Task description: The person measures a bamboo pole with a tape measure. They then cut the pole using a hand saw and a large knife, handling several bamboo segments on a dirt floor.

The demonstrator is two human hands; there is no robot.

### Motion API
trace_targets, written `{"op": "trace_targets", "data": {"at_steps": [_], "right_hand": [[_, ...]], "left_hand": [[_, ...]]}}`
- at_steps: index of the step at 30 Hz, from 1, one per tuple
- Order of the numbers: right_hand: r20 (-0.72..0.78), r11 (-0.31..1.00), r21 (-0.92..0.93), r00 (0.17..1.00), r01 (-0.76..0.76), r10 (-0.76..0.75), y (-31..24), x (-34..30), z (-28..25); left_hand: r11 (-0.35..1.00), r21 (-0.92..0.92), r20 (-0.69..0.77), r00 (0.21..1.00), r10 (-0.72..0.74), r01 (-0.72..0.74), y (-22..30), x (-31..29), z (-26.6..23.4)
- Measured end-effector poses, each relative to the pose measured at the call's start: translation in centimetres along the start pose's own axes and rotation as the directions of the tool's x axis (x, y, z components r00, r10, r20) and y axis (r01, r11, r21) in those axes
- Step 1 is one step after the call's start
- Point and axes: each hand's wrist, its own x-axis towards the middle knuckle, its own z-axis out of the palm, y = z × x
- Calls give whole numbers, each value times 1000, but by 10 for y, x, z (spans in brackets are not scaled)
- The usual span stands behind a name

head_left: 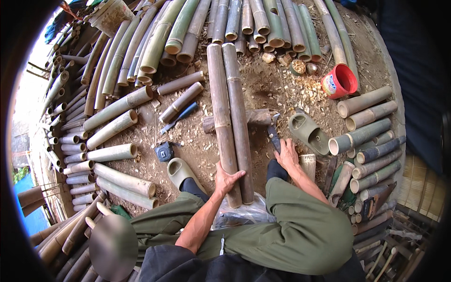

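Two long brown bamboo poles lie side by side, pointing away from me between my legs. My left hand is closed around the near part of the left pole, its thumb reaching across to the right pole. Their far section crosses a short log on the ground. To the right, my right hand is low by my foot, fingers curled at the near end of a dark, narrow knife-like tool. Its far tip rests near the log. The palm side of my right hand is hidden. Clear plastic lies under the poles' near ends.
Cut bamboo tubes line the left; more line the right, and long poles the far side. A red tub, clogs, a blue-black tape measure and a blue strip-like tool lie among wood chips.
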Motion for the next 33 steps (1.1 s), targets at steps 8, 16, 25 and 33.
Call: {"op": "trace_targets", "data": {"at_steps": [8,16,25,33], "right_hand": [[-97,846,532,992,-21,85,16,-13,-65],[-107,270,963,907,-8,407,-12,-91,-188],[-95,324,945,918,-38,385,14,-92,-145],[-56,575,816,986,-47,159,-35,-51,-128]], "left_hand": [[998,52,13,1000,24,-25,-6,5,2],[998,33,-22,998,59,-59,-7,4,1],[993,34,-40,992,116,-114,-16,10,2],[1000,19,2,1000,16,-16,6,1,-5]]}}
